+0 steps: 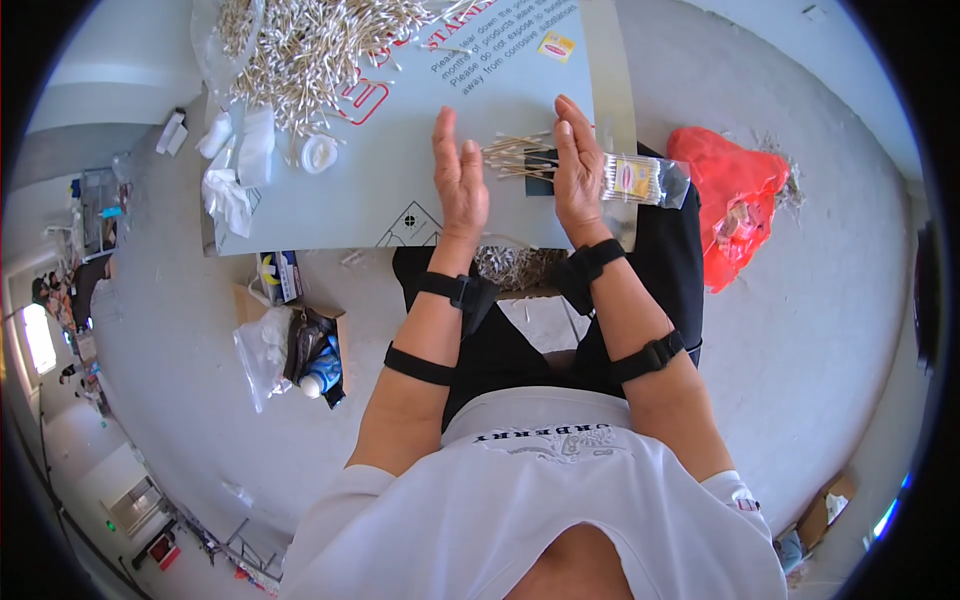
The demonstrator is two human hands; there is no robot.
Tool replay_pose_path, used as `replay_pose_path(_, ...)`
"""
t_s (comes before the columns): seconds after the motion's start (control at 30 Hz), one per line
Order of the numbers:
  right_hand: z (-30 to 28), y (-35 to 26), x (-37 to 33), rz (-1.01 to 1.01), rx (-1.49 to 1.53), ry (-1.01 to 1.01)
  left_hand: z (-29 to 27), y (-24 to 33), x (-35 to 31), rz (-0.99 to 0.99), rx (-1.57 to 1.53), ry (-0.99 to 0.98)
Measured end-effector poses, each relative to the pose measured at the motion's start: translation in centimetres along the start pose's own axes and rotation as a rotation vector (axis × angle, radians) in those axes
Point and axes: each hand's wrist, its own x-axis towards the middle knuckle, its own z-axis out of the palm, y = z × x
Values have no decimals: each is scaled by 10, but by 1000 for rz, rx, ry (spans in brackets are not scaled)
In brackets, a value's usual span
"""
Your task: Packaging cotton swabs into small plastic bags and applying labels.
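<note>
- Left hand (460, 180) flat, fingers spread straight, holding nothing, beside swab bundle (515, 157).
- Right hand (578, 170) flat against bundle's other side, grip unclosed.
- Bundle lies on counter (400, 170), packet (645, 180) just right.
</note>
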Motion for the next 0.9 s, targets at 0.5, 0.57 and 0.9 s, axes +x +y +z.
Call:
replay_pose_path(0.5, -14, -14, 24, -128, -631, -280, -13, 14, 6, 304, 658, -381)
replay_pose_path(0.57, -12, -13, 32, -207, -736, -320, -3, 23, -4, 264, 747, -427)
replay_pose_path(0.9, -9, -5, 64, -459, -985, -573, 7, 28, -33, 229, 1000, -532)
